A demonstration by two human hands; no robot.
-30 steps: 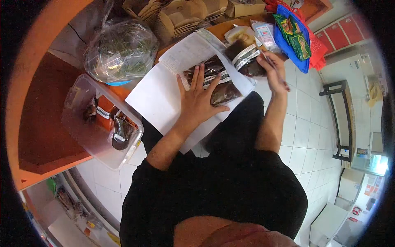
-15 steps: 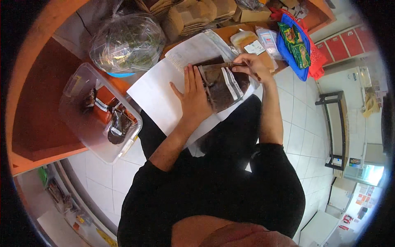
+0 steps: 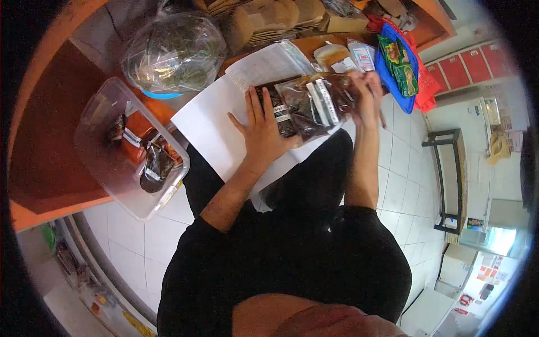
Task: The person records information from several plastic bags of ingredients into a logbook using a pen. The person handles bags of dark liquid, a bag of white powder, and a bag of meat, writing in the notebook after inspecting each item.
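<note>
My left hand [image 3: 261,130] lies flat with its fingers spread, pressing on a dark packet [image 3: 282,111] with a white label band. Partly over that packet is a clear plastic pouch [image 3: 305,115] of dark brown contents, marked by two white label strips. My right hand [image 3: 366,96], slightly blurred, is closed at the pouch's right end. A thin brown stick-like thing [image 3: 383,119] pokes out below that hand; its kind is not clear. White paper sheets [image 3: 205,121] lie under the packets.
To the left stands a clear plastic tub [image 3: 92,149] of dark and orange packets. Behind it sits a clear bag of greens [image 3: 174,56]. Stacked brown cardboard pieces [image 3: 264,22] line the back. A blue tray [image 3: 387,73] with green packets is at the right.
The clear pouch has shifted right with my right hand, uncovering the labelled dark packet under my left hand. My left hand stays nearly in place.
</note>
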